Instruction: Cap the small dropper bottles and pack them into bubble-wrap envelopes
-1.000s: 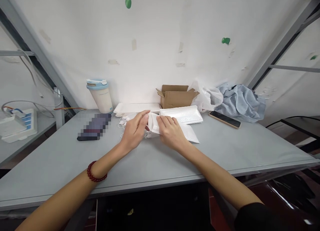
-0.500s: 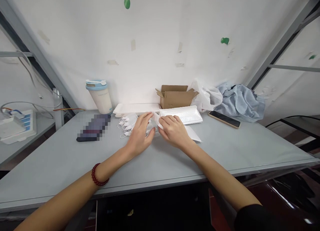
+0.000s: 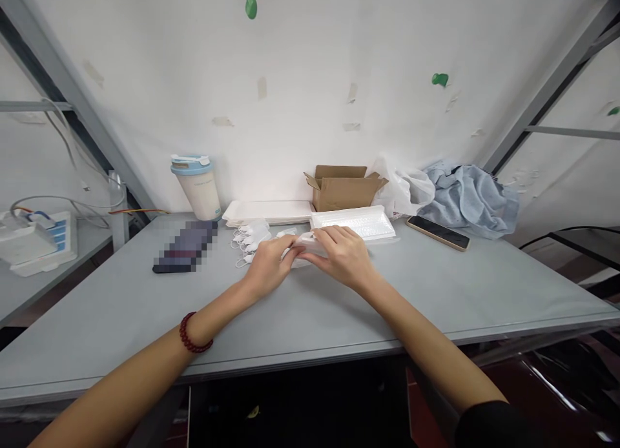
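Note:
Both my hands meet over the middle of the table around a white mailer envelope [image 3: 312,243], which is partly hidden by my fingers. My left hand [image 3: 271,262] pinches its left end between thumb and fingers. My right hand [image 3: 341,254] is closed on it from the right, fingers over the top and thumb underneath. Just behind my left hand lies a bunch of small white pieces with looped strings [image 3: 252,234]. Beyond my right hand is a stack of white bubble mailers [image 3: 361,222].
A flat white stack [image 3: 268,210] and an open cardboard box [image 3: 346,190] stand by the wall. A cup [image 3: 198,190] and a pixelated dark object [image 3: 186,246] are left; a plastic bag [image 3: 404,186], phone [image 3: 438,233] and blue cloth [image 3: 469,199] are right.
My left hand, with fingers spread before, has closed on the envelope's left end. The envelope has turned in my hands; its part that stuck out right of my right hand shows less now.

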{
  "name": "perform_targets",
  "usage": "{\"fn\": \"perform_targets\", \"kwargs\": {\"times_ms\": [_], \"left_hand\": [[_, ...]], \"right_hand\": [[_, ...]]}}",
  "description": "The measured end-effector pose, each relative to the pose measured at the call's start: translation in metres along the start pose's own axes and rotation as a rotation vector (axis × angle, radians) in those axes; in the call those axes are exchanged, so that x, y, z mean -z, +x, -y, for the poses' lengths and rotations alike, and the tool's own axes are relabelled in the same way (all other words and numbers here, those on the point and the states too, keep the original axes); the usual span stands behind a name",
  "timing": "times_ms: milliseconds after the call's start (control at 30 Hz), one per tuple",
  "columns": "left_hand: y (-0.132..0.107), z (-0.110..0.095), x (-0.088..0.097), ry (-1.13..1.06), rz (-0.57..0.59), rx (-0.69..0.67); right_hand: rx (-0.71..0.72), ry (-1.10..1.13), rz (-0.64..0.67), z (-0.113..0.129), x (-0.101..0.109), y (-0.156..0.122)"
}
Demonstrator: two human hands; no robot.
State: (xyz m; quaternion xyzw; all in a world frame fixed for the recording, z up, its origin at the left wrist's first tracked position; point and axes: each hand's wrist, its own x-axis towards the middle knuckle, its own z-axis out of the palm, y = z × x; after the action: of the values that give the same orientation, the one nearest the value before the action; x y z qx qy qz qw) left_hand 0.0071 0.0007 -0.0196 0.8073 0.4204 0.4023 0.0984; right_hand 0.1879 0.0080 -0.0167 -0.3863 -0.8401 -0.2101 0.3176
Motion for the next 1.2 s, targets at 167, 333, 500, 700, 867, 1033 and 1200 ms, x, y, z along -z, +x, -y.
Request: {"fn": "perform_targets", "kwargs": {"times_ms": [167,333,500,700,867,1033,1200], "left_hand": [[0.001,-0.014,0.005,-0.216,-0.031,0.174],[0.004,-0.018,0.003,-0.454,0.112,0.344],[-0.002,-0.017,-0.012,-0.498,0.340,0.408],[-0.013,-0.016,-0.034,-0.524,0.569,0.536],[-0.017,-0.019,-0.035,-0.111,0.487,0.283],[-0.023,-0.018,-0.035,0.157,0.483,-0.034],[-0.024,-0.016,-0.037,0.218,0.532,-0.186]], "right_hand": [[-0.048,0.027,-0.055,-0.005,0.005,0.003],[-0.051,0.044,-0.058,-0.008,0.003,0.003],[-0.137,0.037,0.151,-0.016,0.004,0.006],[-0.200,0.019,0.535,-0.020,0.007,0.009],[-0.224,-0.014,0.651,-0.028,-0.002,0.004],[-0.286,-0.032,0.638,-0.033,-0.004,0.002],[-0.333,0.001,0.661,-0.035,-0.003,0.002]]}}
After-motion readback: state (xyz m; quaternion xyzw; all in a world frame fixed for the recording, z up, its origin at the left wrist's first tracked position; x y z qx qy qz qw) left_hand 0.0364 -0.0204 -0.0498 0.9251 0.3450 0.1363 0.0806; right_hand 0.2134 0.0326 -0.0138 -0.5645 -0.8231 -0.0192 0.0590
